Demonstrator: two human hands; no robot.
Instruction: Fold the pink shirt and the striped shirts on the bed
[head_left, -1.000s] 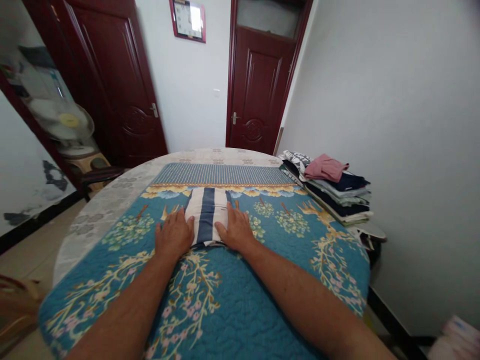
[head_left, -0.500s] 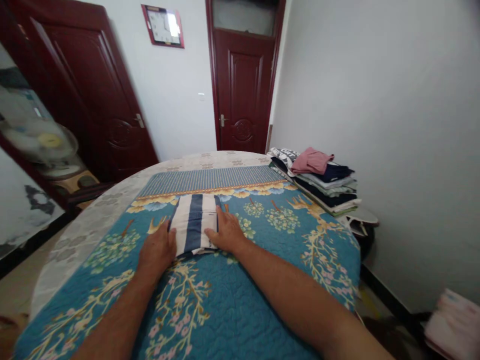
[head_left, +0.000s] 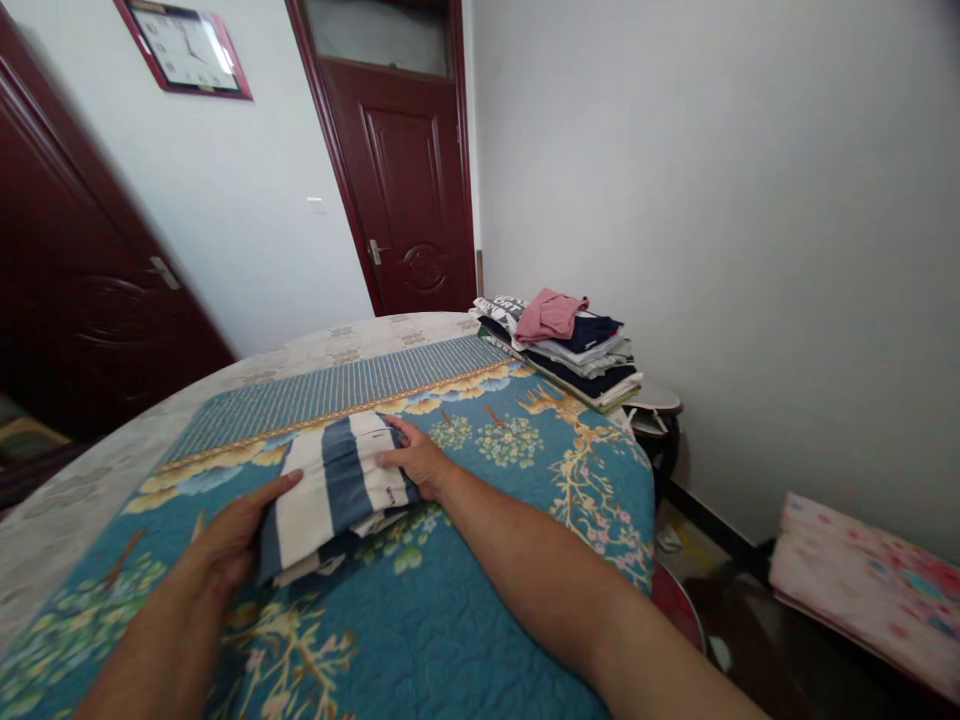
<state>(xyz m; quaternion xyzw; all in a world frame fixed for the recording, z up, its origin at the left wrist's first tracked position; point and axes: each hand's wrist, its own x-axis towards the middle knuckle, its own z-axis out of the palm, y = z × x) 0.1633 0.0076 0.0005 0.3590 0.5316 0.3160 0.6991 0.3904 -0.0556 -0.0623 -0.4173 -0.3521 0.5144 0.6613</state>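
1. A folded striped shirt [head_left: 341, 485] is held between two bare hands above a quilt on a round table, its near side appearing raised; whether the far edge touches the quilt cannot be told.
2. A second earlier the shirt lay flat and square under both hands; now it is turned at an angle and tilted, its near edge showing several loose layers.
3. Broad cream and navy stripes run from the far edge to the near one, with small dark lettering near the right corner and soft creases across the top.
4. The left hand [head_left: 232, 535] grips the left side, thumb stretched over the top; its other fingers are mostly hidden, and how far they curl cannot be told.
5. The right hand [head_left: 416, 460] pinches the right edge, thumb on top and forefinger along the far corner, the remaining fingers partly out of sight.
6. Beneath spreads the teal quilt [head_left: 457, 620], printed with blossoms and trees, over a pale patterned tablecloth [head_left: 289, 365].
7. A pile of folded clothes [head_left: 581, 370], topped by a pink garment [head_left: 551, 315], sits at the table's right edge, nearer mid-view than before as the camera has swung right.
8. Beyond stand a dark red door [head_left: 409, 180] and, on the wall, a red-framed clock [head_left: 187, 45].
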